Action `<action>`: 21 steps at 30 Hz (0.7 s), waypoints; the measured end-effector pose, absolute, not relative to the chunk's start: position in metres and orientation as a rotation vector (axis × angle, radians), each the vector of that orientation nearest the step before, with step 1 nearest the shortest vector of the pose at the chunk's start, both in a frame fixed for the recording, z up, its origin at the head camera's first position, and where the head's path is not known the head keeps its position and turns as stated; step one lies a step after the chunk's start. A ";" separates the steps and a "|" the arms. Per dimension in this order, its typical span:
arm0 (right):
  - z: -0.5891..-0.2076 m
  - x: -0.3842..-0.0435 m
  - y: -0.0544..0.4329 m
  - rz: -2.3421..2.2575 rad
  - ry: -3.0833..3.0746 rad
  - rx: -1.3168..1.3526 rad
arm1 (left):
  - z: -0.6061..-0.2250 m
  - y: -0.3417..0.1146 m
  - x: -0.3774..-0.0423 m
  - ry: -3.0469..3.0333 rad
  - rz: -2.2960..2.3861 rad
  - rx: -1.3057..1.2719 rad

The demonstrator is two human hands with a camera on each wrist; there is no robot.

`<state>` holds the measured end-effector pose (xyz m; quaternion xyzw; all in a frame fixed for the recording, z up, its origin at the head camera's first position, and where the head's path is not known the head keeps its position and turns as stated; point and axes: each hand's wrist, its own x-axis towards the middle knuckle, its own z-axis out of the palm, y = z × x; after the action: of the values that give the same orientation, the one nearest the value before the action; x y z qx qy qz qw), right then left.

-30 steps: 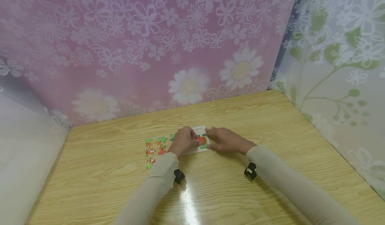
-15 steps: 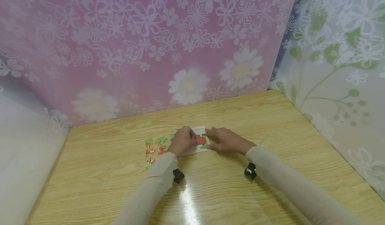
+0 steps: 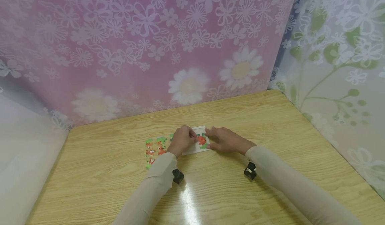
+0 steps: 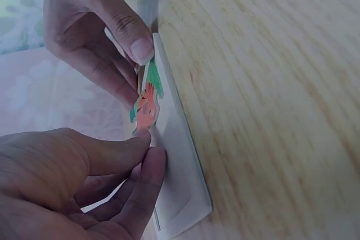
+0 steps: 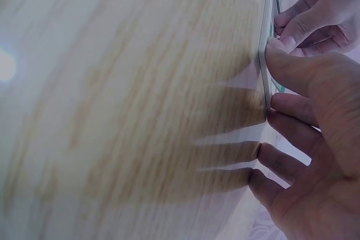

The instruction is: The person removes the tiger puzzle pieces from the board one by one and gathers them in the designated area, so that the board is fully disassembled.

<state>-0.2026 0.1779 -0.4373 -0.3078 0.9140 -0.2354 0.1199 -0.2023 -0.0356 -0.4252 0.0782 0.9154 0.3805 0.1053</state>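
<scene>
A shallow white puzzle tray (image 3: 192, 150) lies on the table, with orange and green puzzle pieces (image 3: 203, 140) at its right end. My left hand (image 3: 181, 140) reaches over the tray. In the left wrist view, its thumb and fingertips pinch the lower end of an orange puzzle piece (image 4: 147, 111) close over the tray floor. The right hand (image 3: 226, 140) holds the tray's right edge between thumb and fingers. In the right wrist view, the thumb presses on the tray rim (image 5: 264, 77), and the other fingers bend down near the tabletop.
Several loose puzzle pieces (image 3: 150, 151) with orange tiger and green parts lie left of the tray. A green piece (image 3: 171, 136) shows just behind the left hand. The wooden table (image 3: 99, 171) meets a pink floral backdrop (image 3: 135, 68) at its far edge.
The left fingertips have drawn back slightly to the left, showing more of the orange pieces in the tray. The right hand stays at the tray's right edge.
</scene>
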 end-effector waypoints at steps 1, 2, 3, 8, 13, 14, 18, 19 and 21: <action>-0.437 -0.203 0.178 -0.687 2.671 -0.894 | -0.425 -0.035 -0.202 2.700 1.121 0.229; -0.438 -0.203 0.178 -0.681 2.675 -0.901 | -0.426 -0.035 -0.203 2.703 1.121 0.228; -0.438 -0.203 0.178 -0.678 2.677 -0.902 | -0.426 -0.035 -0.203 2.705 1.121 0.226; -0.439 -0.204 0.178 -0.686 2.681 -0.899 | -0.427 -0.034 -0.204 2.724 1.113 0.222; -0.440 -0.204 0.178 -0.686 2.699 -0.928 | -0.428 -0.035 -0.204 2.732 1.113 0.227; -0.440 -0.204 0.178 -0.689 2.698 -0.926 | -0.428 -0.035 -0.204 2.732 1.115 0.229; -0.440 -0.203 0.177 -0.690 2.707 -0.946 | -0.428 -0.036 -0.204 2.729 1.135 0.236; -0.440 -0.203 0.177 -0.692 2.707 -0.941 | -0.428 -0.036 -0.203 2.725 1.145 0.237; -0.440 -0.203 0.176 -0.694 2.710 -0.940 | -0.428 -0.037 -0.203 2.719 1.163 0.242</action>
<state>-0.2031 0.1763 -0.4405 -0.3171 0.9141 -0.2342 0.0949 -0.2027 -0.0370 -0.4284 0.0811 0.9129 0.3904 0.0870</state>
